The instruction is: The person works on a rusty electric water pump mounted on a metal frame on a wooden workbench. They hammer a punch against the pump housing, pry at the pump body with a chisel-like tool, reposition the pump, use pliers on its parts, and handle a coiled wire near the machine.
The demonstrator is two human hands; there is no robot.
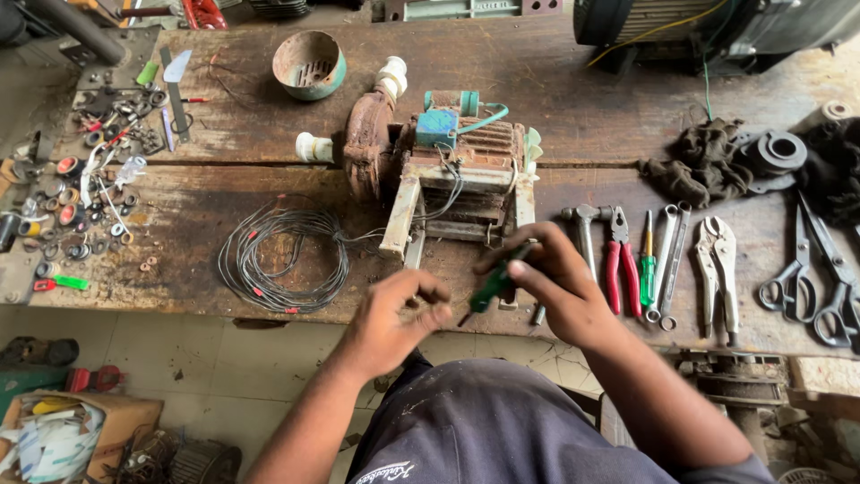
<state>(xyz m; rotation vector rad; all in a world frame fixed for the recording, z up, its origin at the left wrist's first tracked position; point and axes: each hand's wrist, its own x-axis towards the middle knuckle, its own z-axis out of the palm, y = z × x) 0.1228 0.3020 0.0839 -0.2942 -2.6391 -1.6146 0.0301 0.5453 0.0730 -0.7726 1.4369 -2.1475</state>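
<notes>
Right hand closed around a green-handled screwdriver, left hand pinched near its tip; a steady wrist should keep the blade aligned below the rusty electric pump motor.

The screwdriver in the right hand has a green handle. The pump is rusty brown, with a turquoise box on top and white pipe ends. The bench is dark brown wood, worn and stained. The coil of wire is grey with small red marks. The pliers have red handles, and a small green screwdriver lies beside them. The round cover is rusty inside with a green rim. The scissors are dark grey.
</notes>
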